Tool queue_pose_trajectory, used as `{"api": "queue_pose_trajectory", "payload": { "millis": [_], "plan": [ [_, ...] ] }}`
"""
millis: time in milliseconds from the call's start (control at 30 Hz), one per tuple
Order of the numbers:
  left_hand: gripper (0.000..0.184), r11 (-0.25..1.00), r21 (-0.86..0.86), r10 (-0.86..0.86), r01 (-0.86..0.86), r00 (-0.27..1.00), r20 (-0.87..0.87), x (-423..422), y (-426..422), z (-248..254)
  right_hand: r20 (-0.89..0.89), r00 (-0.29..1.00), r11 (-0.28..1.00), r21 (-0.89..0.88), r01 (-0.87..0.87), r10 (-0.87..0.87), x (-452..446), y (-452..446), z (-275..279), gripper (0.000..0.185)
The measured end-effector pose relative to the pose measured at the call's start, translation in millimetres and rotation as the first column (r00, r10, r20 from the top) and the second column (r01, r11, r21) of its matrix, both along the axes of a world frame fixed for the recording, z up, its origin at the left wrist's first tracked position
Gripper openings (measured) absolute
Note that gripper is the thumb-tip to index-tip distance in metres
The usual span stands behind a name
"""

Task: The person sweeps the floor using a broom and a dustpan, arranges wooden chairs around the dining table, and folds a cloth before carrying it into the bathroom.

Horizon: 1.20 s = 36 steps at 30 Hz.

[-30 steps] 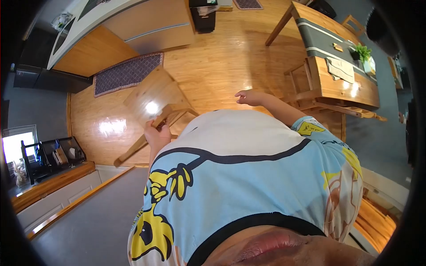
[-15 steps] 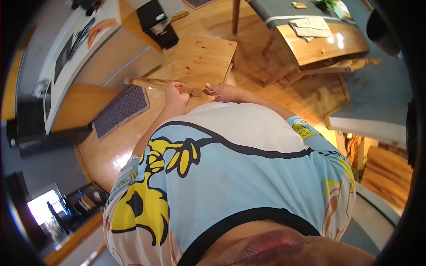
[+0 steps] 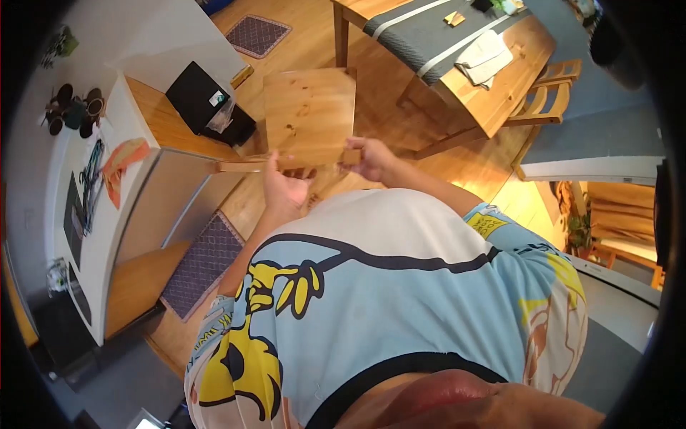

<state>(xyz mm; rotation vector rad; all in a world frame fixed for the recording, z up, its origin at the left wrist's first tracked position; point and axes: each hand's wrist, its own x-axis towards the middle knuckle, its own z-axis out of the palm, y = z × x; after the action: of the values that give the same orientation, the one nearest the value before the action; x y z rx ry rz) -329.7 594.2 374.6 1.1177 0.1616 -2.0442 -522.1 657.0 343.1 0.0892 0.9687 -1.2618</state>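
A wooden chair [image 3: 307,118] with a knotty, light-brown seat stands in front of me, its back nearest my body. My left hand [image 3: 284,191] is at the chair's top rail, palm turned up, thumb at the rail and fingers curled below it. My right hand [image 3: 373,159] is closed around the right end of the chair's back, where a squared block of wood shows at the fingertips. The chair's legs are mostly hidden beneath the seat.
A wooden dining table [image 3: 464,96] with a grey runner and a folded cloth [image 3: 486,58] stands ahead right, another chair [image 3: 550,96] beside it. To the left are a counter [image 3: 114,250], a black bin [image 3: 207,104] and a purple mat [image 3: 204,264]. Another mat [image 3: 259,36] lies farther ahead.
My view has swung, and the chair appears turned and farther left. My right hand, earlier with fingers loose near the chair's back, now grips its end; my left has rolled palm up.
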Motion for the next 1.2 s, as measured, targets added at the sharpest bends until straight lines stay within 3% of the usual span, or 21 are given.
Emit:
{"api": "queue_pose_trajectory", "payload": {
  "millis": [67,133,233,333,400,500,600,667,767,800,833,867,1000,1067,1100,1200],
  "plan": [
    [0.032,1.000,-0.011,0.001,0.000,0.995,0.099,16,-44,21,0.029,0.999,1.000,0.006,0.018,-0.018,-17,-36,-8,0.025],
    [0.028,0.984,-0.046,-0.173,0.171,0.985,-0.027,27,-80,4,-0.068,0.994,0.986,0.140,0.091,-0.082,-32,-69,-8,0.029],
    [0.032,0.987,0.008,-0.159,0.158,0.986,0.048,3,-106,-6,-0.105,0.985,0.966,0.205,0.157,-0.137,-45,-99,28,0.036],
    [0.034,0.951,0.111,-0.293,0.290,0.956,0.012,-17,-132,2,-0.076,0.974,0.946,0.232,0.226,-0.214,-83,-137,-2,0.041],
    [0.035,0.944,0.171,-0.282,0.283,0.959,-0.028,-35,-165,0,-0.010,0.977,0.949,0.237,0.211,-0.214,-102,-167,-3,0.036],
    [0.034,0.974,0.090,-0.200,0.208,0.975,-0.094,-66,-221,1,-0.067,0.995,0.977,0.193,0.089,-0.078,-125,-224,32,0.027],
    [0.028,0.995,0.021,-0.100,0.099,0.994,0.034,-99,-291,-4,-0.003,0.996,0.995,0.049,-0.086,0.086,-159,-288,-6,0.016],
    [0.018,0.998,-0.039,-0.042,0.045,0.996,0.078,-119,-329,2,-0.074,0.993,0.990,0.112,-0.083,0.091,-170,-320,-4,0.014],
    [0.018,0.994,-0.106,-0.018,0.033,0.990,0.143,-142,-390,-2,-0.284,0.755,0.796,0.357,-0.489,0.591,-194,-375,14,0.031],
    [0.017,0.990,-0.134,-0.013,0.037,0.985,0.173,-148,-409,-2,-0.288,0.745,0.789,0.362,-0.497,0.602,-203,-392,9,0.031],
    [0.017,0.985,-0.167,-0.014,0.048,0.979,0.202,-153,-427,-2,-0.445,0.612,0.756,0.360,-0.547,0.654,-210,-409,1,0.034],
    [0.017,0.985,-0.165,-0.005,0.038,0.980,0.197,-158,-446,-4,-0.582,0.457,0.719,0.366,-0.591,0.672,-217,-427,-6,0.038],
    [0.014,0.972,-0.193,-0.082,0.135,0.962,0.259,-172,-528,-13,-0.634,0.393,0.664,0.263,-0.700,0.666,-237,-494,3,0.040],
    [0.014,0.943,-0.228,-0.186,0.244,0.950,0.249,-181,-575,-15,-0.750,0.355,0.590,0.058,-0.805,0.558,-244,-526,0,0.040],
    [0.015,0.924,-0.245,-0.221,0.295,0.932,0.287,-185,-602,-21,-0.819,0.163,0.499,0.166,-0.851,0.550,-249,-544,-5,0.041],
    [0.016,0.857,-0.264,-0.357,0.443,0.878,0.318,-202,-682,-18,-0.867,0.262,0.587,0.043,-0.809,0.424,-247,-587,-9,0.046]
  ]
}}
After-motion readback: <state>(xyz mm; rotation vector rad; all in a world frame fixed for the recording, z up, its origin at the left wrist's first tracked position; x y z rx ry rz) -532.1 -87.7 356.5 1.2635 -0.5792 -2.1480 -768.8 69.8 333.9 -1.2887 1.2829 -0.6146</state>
